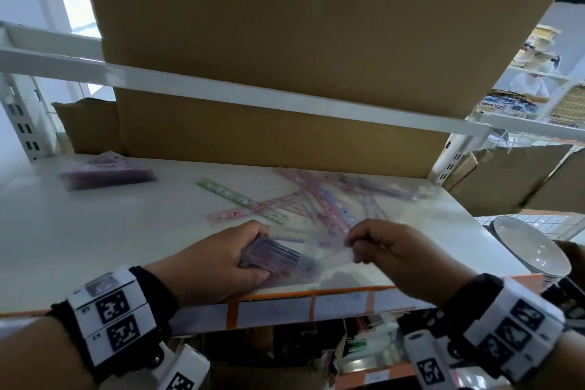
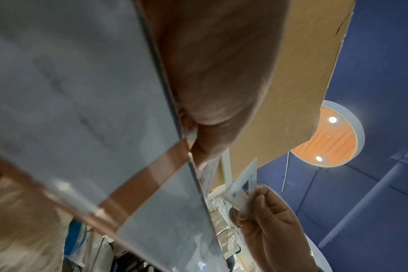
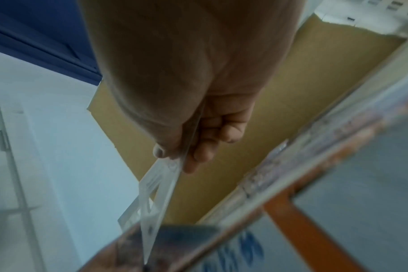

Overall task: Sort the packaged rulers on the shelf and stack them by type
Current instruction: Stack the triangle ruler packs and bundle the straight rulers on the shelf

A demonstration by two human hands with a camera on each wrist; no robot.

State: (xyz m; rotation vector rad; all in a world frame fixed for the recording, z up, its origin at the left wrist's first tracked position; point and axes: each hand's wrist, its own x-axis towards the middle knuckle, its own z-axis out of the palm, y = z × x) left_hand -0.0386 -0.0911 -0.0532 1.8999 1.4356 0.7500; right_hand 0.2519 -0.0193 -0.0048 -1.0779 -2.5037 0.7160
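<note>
Near the front edge of the white shelf (image 1: pixel 95 231), my left hand (image 1: pixel 253 252) grips a small stack of purple packaged rulers (image 1: pixel 278 258). Just right of it, my right hand (image 1: pixel 354 247) pinches a clear packaged ruler (image 1: pixel 329 255) above the shelf. The right wrist view shows thumb and fingers of the right hand (image 3: pixel 177 160) closed on this clear, triangle-shaped ruler (image 3: pixel 151 195). A loose pile of pink and purple rulers (image 1: pixel 323 203) lies behind both hands, with a green ruler (image 1: pixel 221 191) at its left. Another purple stack (image 1: pixel 107 172) sits far left.
A big cardboard box (image 1: pixel 285 73) fills the back of the shelf, behind a white crossbar (image 1: pixel 221 89). White bowls (image 1: pixel 531 250) stand off the shelf's right end. The orange shelf edge (image 1: pixel 316 291) runs under my wrists, with more goods below.
</note>
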